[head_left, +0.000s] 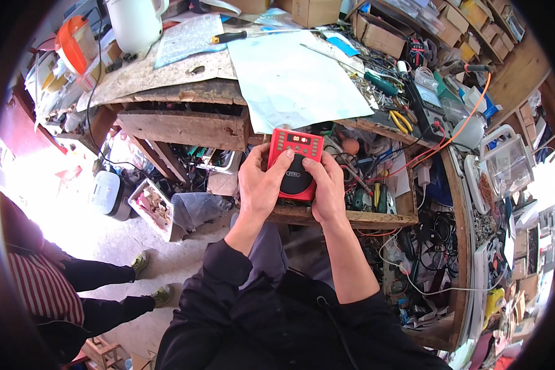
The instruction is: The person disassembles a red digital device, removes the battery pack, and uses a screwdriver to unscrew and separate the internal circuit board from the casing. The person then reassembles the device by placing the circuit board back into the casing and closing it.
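Note:
A small red radio point(297, 179) with a round black speaker, a lit display and rows of buttons is held upright between my hands at the front of the workbench. My left hand point(258, 184) wraps round its left side, thumb on the front near the buttons. My right hand point(328, 189) grips the right side, its thumb also on the front. Just beyond the radio lies a large pale sheet point(293, 80) on the worn bench top. An open wooden drawer point(382, 219) full of tools and wires is beneath my hands.
Pliers point(399, 122), a green-handled screwdriver point(381, 83) and other clutter crowd the right of the bench. A white kettle point(131, 21) stands at back left. A plastic bin point(143, 213) sits on the floor. A person in striped clothing point(43, 290) is at my left.

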A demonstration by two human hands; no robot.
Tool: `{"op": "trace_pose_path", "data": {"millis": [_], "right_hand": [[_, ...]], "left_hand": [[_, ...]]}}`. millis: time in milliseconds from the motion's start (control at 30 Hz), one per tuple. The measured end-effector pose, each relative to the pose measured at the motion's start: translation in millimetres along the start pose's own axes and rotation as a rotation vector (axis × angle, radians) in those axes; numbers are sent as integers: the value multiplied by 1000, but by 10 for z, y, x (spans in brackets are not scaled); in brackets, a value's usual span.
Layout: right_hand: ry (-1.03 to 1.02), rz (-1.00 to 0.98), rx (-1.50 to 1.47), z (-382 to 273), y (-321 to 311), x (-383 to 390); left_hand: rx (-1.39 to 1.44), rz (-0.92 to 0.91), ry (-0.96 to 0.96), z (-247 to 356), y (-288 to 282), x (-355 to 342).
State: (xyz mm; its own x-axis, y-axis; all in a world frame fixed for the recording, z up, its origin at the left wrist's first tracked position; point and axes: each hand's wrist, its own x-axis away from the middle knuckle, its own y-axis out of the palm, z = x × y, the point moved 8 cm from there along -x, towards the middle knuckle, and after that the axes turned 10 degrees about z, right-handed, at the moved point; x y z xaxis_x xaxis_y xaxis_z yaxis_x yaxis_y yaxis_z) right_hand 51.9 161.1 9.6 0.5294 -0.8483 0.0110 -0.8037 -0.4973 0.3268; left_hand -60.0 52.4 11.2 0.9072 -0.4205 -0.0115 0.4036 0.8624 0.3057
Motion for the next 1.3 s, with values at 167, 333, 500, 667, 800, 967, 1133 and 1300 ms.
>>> {"op": "trace_pose_path", "data": {"millis": [167,333,500,667,800,967,1133,1300], "right_hand": [[-20,-6,-3,-37,11,7],[22,2,-11,-41,37,15],[56,4,12,-16,9,-5],[77,29,5,-40,22,8],[82,15,23,-14,1,-17],[63,6,17,-34,25,0],[-224,-17,160,-102,19,49],[-281,-25,210,-138,28,80]], "left_hand": [[1,-3,69,25,0,14],[16,5,63,32,-10,10],[14,9,59,27,-1,-2],[2,15,63,12,-7,-9],[19,19,55,30,-6,8],[-14,19,54,29,-19,5],[-66,-16,87,84,12,48],[-42,-56,73,91,24,49]]}}
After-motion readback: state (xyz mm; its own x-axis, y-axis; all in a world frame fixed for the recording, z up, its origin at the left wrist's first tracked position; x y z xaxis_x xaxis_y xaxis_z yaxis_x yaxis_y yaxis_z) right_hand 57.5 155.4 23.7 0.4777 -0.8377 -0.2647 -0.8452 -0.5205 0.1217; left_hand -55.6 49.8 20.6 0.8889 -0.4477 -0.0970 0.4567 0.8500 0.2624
